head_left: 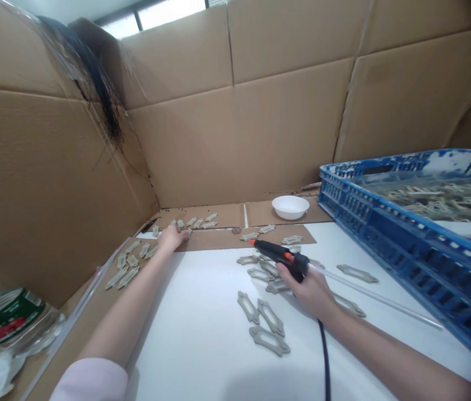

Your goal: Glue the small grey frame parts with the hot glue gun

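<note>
In my right hand (312, 292) is a black hot glue gun (279, 255) with an orange tip pointing left. A long clear glue stick (377, 295) sticks out of its back, and a black cord hangs below. My left hand (170, 238) reaches to the cardboard strip at the back left, its fingers closed at a small grey oblong frame (189, 234); the fingertips are too small to show the grip clearly. Several like frames lie around that hand. More grey frames (269, 341) lie flat on the white board (193, 323), in front of and beneath the glue gun.
A blue plastic crate (369, 223) with many frames in it stands on the right. At the back is a white bowl (290, 207). Cardboard walls (235, 139) enclose the back and left. A bottle with a green label (7, 314) lies at the left edge.
</note>
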Motion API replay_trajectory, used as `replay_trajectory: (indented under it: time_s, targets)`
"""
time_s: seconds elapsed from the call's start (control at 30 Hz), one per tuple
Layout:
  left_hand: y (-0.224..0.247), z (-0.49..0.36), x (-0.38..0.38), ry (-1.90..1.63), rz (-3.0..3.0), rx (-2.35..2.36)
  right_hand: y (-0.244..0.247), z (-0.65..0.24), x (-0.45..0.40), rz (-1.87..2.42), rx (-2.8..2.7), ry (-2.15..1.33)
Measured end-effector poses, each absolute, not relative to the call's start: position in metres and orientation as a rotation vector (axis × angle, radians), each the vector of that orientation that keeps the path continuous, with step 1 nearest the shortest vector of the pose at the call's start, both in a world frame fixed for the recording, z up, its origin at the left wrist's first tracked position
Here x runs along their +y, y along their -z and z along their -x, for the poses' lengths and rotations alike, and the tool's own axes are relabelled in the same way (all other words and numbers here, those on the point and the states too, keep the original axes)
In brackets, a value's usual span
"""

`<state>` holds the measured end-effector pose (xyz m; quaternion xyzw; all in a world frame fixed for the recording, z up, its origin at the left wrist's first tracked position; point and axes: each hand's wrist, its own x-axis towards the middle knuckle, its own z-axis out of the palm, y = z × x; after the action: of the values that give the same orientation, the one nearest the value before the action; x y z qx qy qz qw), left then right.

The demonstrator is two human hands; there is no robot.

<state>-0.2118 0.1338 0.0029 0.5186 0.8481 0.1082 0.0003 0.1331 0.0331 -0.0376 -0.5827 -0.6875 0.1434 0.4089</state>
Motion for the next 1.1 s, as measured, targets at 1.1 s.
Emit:
replay_trajectory:
  time_s: [1.1]
  targets:
    - [-0.017,0.112,0.203,-0.236,-2.156,2.49,0.031,-0.131,0.034,1.453,-1.674,-0.24]
